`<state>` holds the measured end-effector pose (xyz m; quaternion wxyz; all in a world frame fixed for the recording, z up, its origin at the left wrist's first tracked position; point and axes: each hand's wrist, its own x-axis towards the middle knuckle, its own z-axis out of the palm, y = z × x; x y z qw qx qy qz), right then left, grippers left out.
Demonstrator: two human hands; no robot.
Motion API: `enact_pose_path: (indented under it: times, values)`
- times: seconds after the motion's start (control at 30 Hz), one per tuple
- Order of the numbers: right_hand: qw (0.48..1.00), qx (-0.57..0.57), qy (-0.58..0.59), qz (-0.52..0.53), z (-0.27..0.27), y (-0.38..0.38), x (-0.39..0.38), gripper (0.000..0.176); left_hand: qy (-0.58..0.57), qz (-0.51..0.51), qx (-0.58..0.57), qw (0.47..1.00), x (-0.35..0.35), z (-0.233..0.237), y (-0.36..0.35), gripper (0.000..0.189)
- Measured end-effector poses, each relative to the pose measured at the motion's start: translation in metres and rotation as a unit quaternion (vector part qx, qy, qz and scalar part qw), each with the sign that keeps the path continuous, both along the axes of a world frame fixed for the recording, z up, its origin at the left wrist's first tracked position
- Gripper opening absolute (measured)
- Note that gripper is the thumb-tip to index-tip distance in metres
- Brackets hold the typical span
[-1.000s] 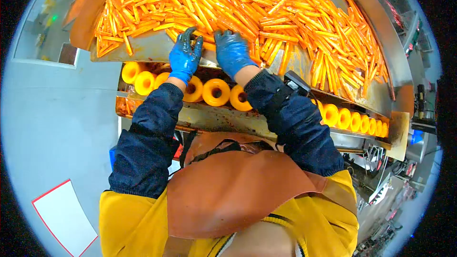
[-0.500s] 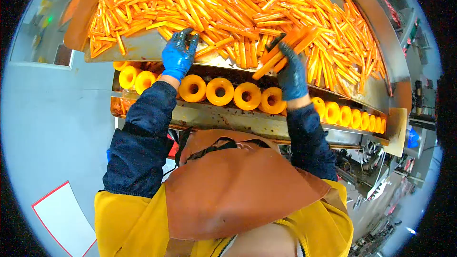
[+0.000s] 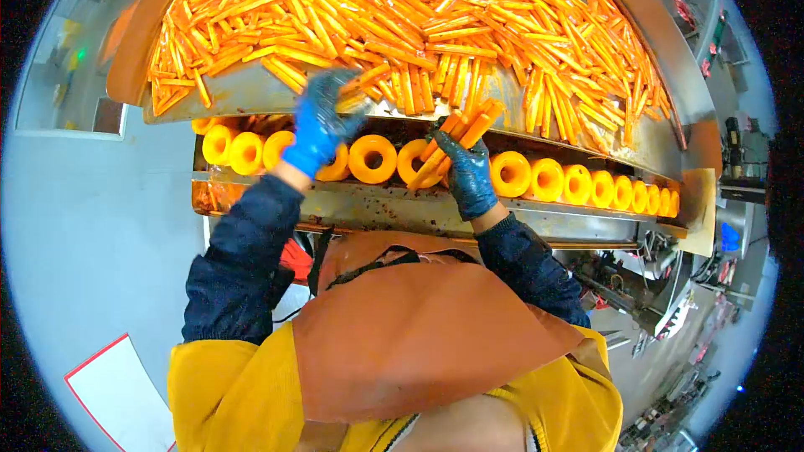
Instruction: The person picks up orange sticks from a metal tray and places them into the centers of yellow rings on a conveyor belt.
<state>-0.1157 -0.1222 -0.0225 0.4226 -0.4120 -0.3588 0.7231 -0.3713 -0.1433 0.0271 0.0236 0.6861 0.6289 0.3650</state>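
My right hand (image 3: 471,172), in a dark wet glove, is closed round a small bundle of glossy orange sticks (image 3: 456,138). The bundle slants over the front edge of the metal tray (image 3: 494,88), above the row of yellow-orange ring-mouthed cups (image 3: 373,159). On the other side, my left hand (image 3: 328,117), in a blue glove darkened at the fingers, is at the tray's front edge. Motion smears its fingers, which overlap the ends of a few sticks. A broad heap of the same orange sticks (image 3: 377,12) covers much of the tray.
Below the tray's lip, the cups stand side by side along a stained metal trough (image 3: 402,205). A brown apron (image 3: 435,326) hangs over my front, close to the trough. At the left is a white panel with a red border (image 3: 121,389); machine parts (image 3: 645,285) show at the right.
My right hand has drawn the bundle of sticks left and down, off the heap and over the cups. My left hand has shifted slightly right and down and is now blurred.
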Motion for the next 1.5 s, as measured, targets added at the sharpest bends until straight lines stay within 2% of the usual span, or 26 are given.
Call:
enact_pose_path:
  times: [0.07,0.13,0.23,0.27,0.33,0.37,0.4,0.47,0.5,0.6,0.63,0.77,0.8,0.83,0.87,0.9,1.0,1.03,1.17,1.27,1.3,1.33,1.37,1.4,1.47,1.5]
  values:
    - [0.999,-0.016,0.043,-0.018,0.018,-0.006,-0.001,0.024,-0.092,-0.116,-0.115,0.982,0.057,0.013,-0.022,0.074]
    - [0.996,-0.046,0.08,0.007,0.018,-0.012,-0.002,0.025,-0.276,-0.185,-0.162,0.929,0.1,-0.012,-0.035,0.084]
    - [0.992,-0.104,0.075,0.01,0.03,-0.025,-0.005,0.032,-0.36,-0.126,-0.207,0.901,0.121,-0.021,-0.047,0.076]
    - [0.992,-0.103,0.077,0.007,0.032,-0.024,-0.002,0.032,-0.358,-0.129,-0.207,0.902,0.118,-0.019,-0.046,0.076]
    - [0.994,-0.079,0.041,0.057,0.037,-0.023,0.009,0.033,-0.333,-0.181,-0.304,0.874,0.103,-0.013,-0.049,0.069]
    - [0.995,-0.072,0.0,0.067,0.042,-0.024,0.015,0.031,-0.28,-0.173,-0.297,0.897,0.098,-0.011,-0.054,0.058]
    - [0.995,-0.073,0.001,0.064,0.044,-0.024,0.019,0.031,-0.277,-0.175,-0.298,0.896,0.093,-0.012,-0.057,0.058]
    - [0.997,0.011,-0.073,0.03,0.047,-0.027,0.028,0.026,-0.241,-0.127,-0.338,0.901,0.086,-0.013,-0.064,0.048]
    - [0.994,-0.002,-0.106,0.016,0.047,-0.027,0.031,0.024,-0.268,-0.119,-0.285,0.913,0.086,-0.01,-0.067,0.038]
    - [0.992,0.057,-0.111,0.004,0.041,-0.029,0.044,0.023,-0.242,-0.053,-0.354,0.902,0.079,0.01,-0.073,0.035]
    - [0.997,0.037,-0.065,-0.026,0.033,-0.029,0.046,0.022,-0.307,-0.021,-0.38,0.873,0.076,0.01,-0.075,0.032]
    - [0.986,0.086,-0.086,-0.111,0.043,-0.027,0.062,0.017,-0.311,-0.04,-0.398,0.862,0.06,0.013,-0.076,0.031]
    - [0.986,0.087,-0.085,-0.114,0.041,-0.025,0.067,0.017,-0.187,-0.054,-0.357,0.914,0.056,0.008,-0.077,0.032]
    - [0.947,0.202,-0.231,-0.097,0.037,-0.021,0.075,0.02,-0.06,-0.067,-0.309,0.947,0.053,0.004,-0.077,0.033]
    - [0.873,0.309,-0.37,-0.075,0.034,-0.017,0.082,0.023,0.068,-0.079,-0.254,0.962,0.053,0.005,-0.075,0.034]
    - [0.821,0.353,-0.446,-0.047,0.033,-0.016,0.085,0.029,0.066,-0.102,-0.318,0.94,0.058,0.018,-0.073,0.035]
    - [0.831,0.354,-0.429,-0.021,0.031,-0.02,0.09,0.027,0.112,-0.152,-0.223,0.956,0.066,-0.01,-0.064,0.033]
    - [0.838,0.324,-0.439,-0.006,0.032,-0.02,0.09,0.027,0.135,-0.121,-0.322,0.929,0.07,-0.013,-0.059,0.031]
    - [0.814,0.356,-0.458,-0.009,0.016,-0.019,0.096,0.026,0.157,-0.183,-0.261,0.935,0.094,-0.002,-0.04,0.029]
    - [0.851,0.277,-0.445,-0.036,0.018,-0.019,0.095,0.027,0.078,-0.143,-0.179,0.97,0.109,0.002,-0.027,0.029]
    - [0.919,0.229,-0.314,-0.072,0.023,-0.019,0.092,0.025,-0.091,-0.12,-0.241,0.959,0.115,0.001,-0.018,0.029]
    - [0.963,0.175,-0.176,-0.106,0.026,-0.02,0.091,0.023,-0.257,-0.093,-0.296,0.915,0.122,-0.001,-0.012,0.029]
    - [0.965,0.146,-0.19,-0.106,0.016,-0.019,0.096,0.02,-0.494,-0.118,-0.292,0.811,0.129,-0.011,-0.011,0.029]
    - [0.964,0.146,-0.191,-0.109,-0.009,-0.015,0.106,0.02,-0.494,-0.12,-0.293,0.81,0.136,-0.013,-0.011,0.029]
    - [0.868,0.287,-0.396,-0.084,-0.055,-0.005,0.124,0.019,-0.532,-0.125,-0.217,0.809,0.145,-0.015,-0.008,0.027]
    - [0.953,0.09,-0.257,-0.131,-0.007,-0.012,0.118,0.018,-0.514,-0.108,-0.215,0.823,0.145,-0.004,-0.011,0.027]
